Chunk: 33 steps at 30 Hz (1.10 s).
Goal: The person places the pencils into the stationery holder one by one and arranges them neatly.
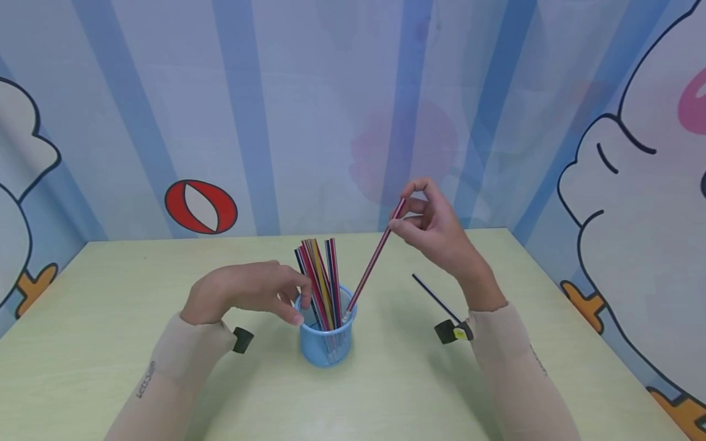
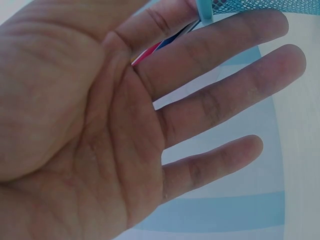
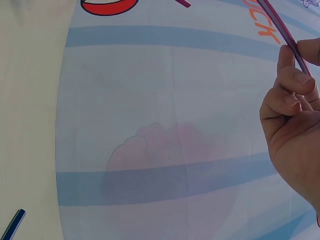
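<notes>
A light blue mesh pen holder (image 1: 325, 349) stands upright on the table with several pencils (image 1: 317, 275) in it: red, yellow and dark blue ones. My left hand (image 1: 250, 288) is at its left side, thumb and index finger at the rim and appearing to hold it. In the left wrist view the other fingers (image 2: 220, 107) stretch out straight. My right hand (image 1: 436, 229) pinches a dark red pencil (image 1: 372, 260) near its top end. That pencil slants down to the left, its lower end inside the holder's mouth. Fingers of the right hand (image 3: 290, 100) also show in the right wrist view.
One dark pencil (image 1: 436, 297) lies on the pale table (image 1: 165, 257) at right, beneath my right forearm. A small black device sits at each wrist. Behind the table's far edge hangs a blue striped backdrop (image 1: 309, 122) with cartoon figures.
</notes>
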### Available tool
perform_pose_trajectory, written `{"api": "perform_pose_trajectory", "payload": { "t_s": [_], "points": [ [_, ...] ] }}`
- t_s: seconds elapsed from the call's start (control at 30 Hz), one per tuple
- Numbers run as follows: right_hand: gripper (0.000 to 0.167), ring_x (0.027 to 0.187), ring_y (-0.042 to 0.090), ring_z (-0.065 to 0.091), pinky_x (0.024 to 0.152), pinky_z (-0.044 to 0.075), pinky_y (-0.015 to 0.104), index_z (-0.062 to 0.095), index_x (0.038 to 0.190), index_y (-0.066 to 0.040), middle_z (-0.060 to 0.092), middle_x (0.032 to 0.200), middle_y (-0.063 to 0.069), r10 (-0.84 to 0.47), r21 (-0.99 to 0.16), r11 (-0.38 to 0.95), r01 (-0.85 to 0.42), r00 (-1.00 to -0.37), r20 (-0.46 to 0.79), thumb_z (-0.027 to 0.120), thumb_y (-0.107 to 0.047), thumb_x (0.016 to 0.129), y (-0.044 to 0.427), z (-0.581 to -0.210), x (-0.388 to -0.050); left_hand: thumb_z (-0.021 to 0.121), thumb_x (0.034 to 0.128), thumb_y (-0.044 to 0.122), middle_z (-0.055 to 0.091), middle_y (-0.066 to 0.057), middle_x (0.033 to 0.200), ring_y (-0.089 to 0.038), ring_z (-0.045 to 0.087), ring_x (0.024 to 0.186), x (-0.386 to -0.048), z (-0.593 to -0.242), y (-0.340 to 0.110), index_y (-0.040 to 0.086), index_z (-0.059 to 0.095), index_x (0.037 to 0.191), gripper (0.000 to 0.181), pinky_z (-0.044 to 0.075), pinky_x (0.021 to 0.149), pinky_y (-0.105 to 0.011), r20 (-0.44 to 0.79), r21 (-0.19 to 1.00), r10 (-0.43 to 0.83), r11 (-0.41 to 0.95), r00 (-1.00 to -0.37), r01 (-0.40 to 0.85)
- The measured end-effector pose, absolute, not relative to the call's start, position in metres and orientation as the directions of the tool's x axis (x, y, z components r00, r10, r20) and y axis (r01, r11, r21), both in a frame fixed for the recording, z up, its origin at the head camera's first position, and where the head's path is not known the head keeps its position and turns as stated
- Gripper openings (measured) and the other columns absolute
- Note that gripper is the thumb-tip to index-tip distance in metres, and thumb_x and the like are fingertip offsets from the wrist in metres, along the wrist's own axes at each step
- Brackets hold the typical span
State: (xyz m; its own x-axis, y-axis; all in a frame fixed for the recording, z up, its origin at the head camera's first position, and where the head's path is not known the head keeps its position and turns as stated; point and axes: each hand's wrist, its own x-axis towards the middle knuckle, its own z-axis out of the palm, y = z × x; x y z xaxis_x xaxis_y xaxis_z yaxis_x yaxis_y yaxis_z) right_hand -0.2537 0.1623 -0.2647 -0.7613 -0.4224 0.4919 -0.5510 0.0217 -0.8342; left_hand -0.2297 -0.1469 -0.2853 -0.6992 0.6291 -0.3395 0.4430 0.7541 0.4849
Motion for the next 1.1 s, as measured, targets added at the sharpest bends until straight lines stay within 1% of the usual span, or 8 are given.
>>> {"api": "perform_pose_trajectory", "payload": {
  "t_s": [0.07,0.13,0.27,0.37,0.5,0.63,0.8,1.1],
  "points": [
    [0.034,0.056,0.019,0.055,0.06,0.044,0.032,0.04,0.117,-0.009,0.063,0.09,0.011,-0.424,-0.832,0.038,-0.553,-0.763,0.488,0.062,0.002,0.094,0.161,-0.266,-0.254,0.078,0.088,0.03,0.067,0.003,0.112,-0.019,0.063,0.105,-0.23,-0.285,-0.147,0.018,0.065,0.103,0.023,0.053,0.086,-0.04,-0.34,0.483,0.627,0.756,-0.701,0.442],
    [0.033,0.055,0.02,0.055,0.061,0.046,0.032,0.04,0.117,-0.009,0.063,0.091,0.013,-0.429,-0.831,0.065,-0.552,-0.767,0.476,0.062,0.001,0.095,0.159,-0.267,-0.254,0.078,0.088,0.03,0.067,0.003,0.112,-0.019,0.063,0.105,-0.229,-0.286,-0.147,0.018,0.065,0.103,0.023,0.053,0.086,-0.04,-0.341,0.483,0.626,0.757,-0.701,0.44],
    [0.033,0.053,0.022,0.048,0.061,0.046,0.031,0.039,0.118,-0.008,0.063,0.095,0.016,-0.466,-0.825,0.129,-0.551,-0.768,0.44,0.062,-0.002,0.096,0.156,-0.27,-0.255,0.078,0.088,0.03,0.067,0.003,0.112,-0.019,0.063,0.105,-0.229,-0.286,-0.147,0.017,0.065,0.103,0.024,0.054,0.086,-0.04,-0.344,0.486,0.625,0.757,-0.701,0.437],
    [0.033,0.051,0.021,0.04,0.057,0.043,0.03,0.04,0.119,-0.01,0.062,0.096,0.015,-0.498,-0.807,0.186,-0.561,-0.762,0.415,0.064,-0.005,0.097,0.151,-0.273,-0.255,0.078,0.0881,0.029,0.067,0.002,0.112,-0.019,0.064,0.104,-0.23,-0.286,-0.147,0.017,0.065,0.103,0.024,0.054,0.086,-0.039,-0.344,0.49,0.627,0.755,-0.699,0.436],
    [0.033,0.052,0.02,0.035,0.052,0.038,0.029,0.042,0.118,-0.013,0.064,0.094,0.01,-0.534,-0.767,0.25,-0.59,-0.745,0.399,0.065,-0.007,0.096,0.143,-0.277,-0.255,0.078,0.0883,0.028,0.067,0.002,0.111,-0.019,0.064,0.103,-0.23,-0.285,-0.147,0.016,0.065,0.103,0.023,0.054,0.086,-0.039,-0.344,0.497,0.631,0.751,-0.695,0.436],
    [0.031,0.052,0.021,0.036,0.051,0.036,0.028,0.043,0.117,-0.013,0.066,0.091,0.006,-0.569,-0.736,0.273,-0.62,-0.721,0.397,0.065,-0.006,0.096,0.136,-0.281,-0.254,0.078,0.0884,0.028,0.068,0.002,0.111,-0.019,0.064,0.104,-0.23,-0.285,-0.148,0.016,0.065,0.103,0.023,0.054,0.086,-0.039,-0.343,0.498,0.636,0.747,-0.691,0.441],
    [0.033,0.053,0.019,0.04,0.052,0.038,0.028,0.043,0.118,-0.011,0.066,0.091,0.005,-0.615,-0.701,0.297,-0.649,-0.691,0.38,0.066,-0.004,0.095,0.129,-0.286,-0.254,0.078,0.088,0.029,0.068,0.002,0.111,-0.018,0.064,0.103,-0.231,-0.286,-0.147,0.017,0.065,0.102,0.023,0.054,0.087,-0.039,-0.342,0.493,0.636,0.748,-0.692,0.444],
    [0.033,0.053,0.018,0.043,0.053,0.041,0.028,0.043,0.12,-0.013,0.067,0.093,0.004,-0.65,-0.687,0.313,-0.655,-0.676,0.348,0.065,-0.005,0.096,0.121,-0.293,-0.254,0.078,0.0884,0.03,0.067,0.005,0.111,-0.018,0.064,0.103,-0.232,-0.286,-0.147,0.016,0.065,0.104,0.024,0.053,0.088,-0.039,-0.345,0.499,0.643,0.743,-0.684,0.447]
  ]
}}
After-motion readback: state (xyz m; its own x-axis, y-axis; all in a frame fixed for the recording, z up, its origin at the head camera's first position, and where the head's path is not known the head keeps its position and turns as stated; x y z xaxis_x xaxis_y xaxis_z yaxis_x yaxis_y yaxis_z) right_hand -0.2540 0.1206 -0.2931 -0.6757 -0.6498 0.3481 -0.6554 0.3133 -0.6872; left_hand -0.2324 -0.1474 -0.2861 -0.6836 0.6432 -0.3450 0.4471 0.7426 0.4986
